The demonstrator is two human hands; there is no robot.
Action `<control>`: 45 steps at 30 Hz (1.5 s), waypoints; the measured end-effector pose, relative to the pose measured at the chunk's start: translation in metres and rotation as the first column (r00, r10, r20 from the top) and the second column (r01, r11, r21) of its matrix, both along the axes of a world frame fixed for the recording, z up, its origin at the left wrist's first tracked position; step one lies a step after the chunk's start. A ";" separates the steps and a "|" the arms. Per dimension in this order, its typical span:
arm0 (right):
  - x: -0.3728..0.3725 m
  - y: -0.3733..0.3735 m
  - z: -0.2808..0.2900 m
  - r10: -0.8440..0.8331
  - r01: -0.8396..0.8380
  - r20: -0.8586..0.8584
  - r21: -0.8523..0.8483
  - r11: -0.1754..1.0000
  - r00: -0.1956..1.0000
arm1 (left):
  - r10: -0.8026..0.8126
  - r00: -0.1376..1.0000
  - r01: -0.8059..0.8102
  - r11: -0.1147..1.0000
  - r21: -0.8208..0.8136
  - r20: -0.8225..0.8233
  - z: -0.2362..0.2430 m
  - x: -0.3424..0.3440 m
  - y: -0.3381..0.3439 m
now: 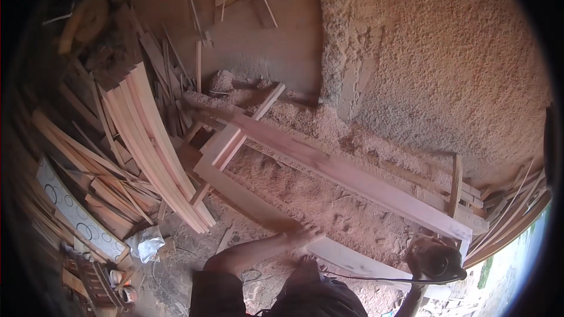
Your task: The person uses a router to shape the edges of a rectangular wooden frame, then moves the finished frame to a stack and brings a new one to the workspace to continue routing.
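Observation:
My left hand (302, 238) lies across the near wooden board (355, 258), fingers stretched out on its surface. At the right end, my right hand (418, 263) is closed on a corded power tool (437, 261) with a dark rounded body; its exact kind is not clear. The tool is over or beside the frame's right end; whether it touches the wood I cannot tell. A dark cord (376, 279) runs left from it, past my body. A longer board (341, 167) lies on the far side, and crosspieces (232, 144) support both boards at the left.
Wood shavings (282, 176) cover the ground between the boards. Long planks (150, 141) lean in a stack at the left, beside piles of offcuts (106, 194). A rough wall (435, 53) rises behind. More strips of wood (511, 217) lie at the far right.

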State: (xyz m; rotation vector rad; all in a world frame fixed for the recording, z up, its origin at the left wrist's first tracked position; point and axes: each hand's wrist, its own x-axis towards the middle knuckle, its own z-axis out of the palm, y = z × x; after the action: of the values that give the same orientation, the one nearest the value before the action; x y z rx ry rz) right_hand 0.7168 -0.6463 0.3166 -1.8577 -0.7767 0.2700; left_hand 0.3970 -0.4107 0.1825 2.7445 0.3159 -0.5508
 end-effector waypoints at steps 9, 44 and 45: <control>-0.045 0.070 -0.011 0.320 -0.317 -0.053 0.050 0.947 0.946 | 0.157 0.872 -0.213 0.975 0.071 0.465 -0.023 -0.025 -0.022; -0.403 0.569 -0.080 0.526 -0.392 -0.383 0.376 0.839 0.759 | 0.514 0.716 -0.529 0.841 -0.112 0.472 0.044 -0.291 0.428; -0.406 0.572 -0.087 0.518 -0.382 -0.414 0.369 0.847 0.749 | 0.458 0.762 -0.476 0.875 -0.083 0.459 0.051 -0.283 0.435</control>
State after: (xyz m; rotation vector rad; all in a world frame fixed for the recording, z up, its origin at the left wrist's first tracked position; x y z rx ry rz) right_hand 0.3108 -0.0743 0.2296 -1.2335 -0.8382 0.8883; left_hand 0.1139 0.0245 0.2337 2.5720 0.8577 0.2547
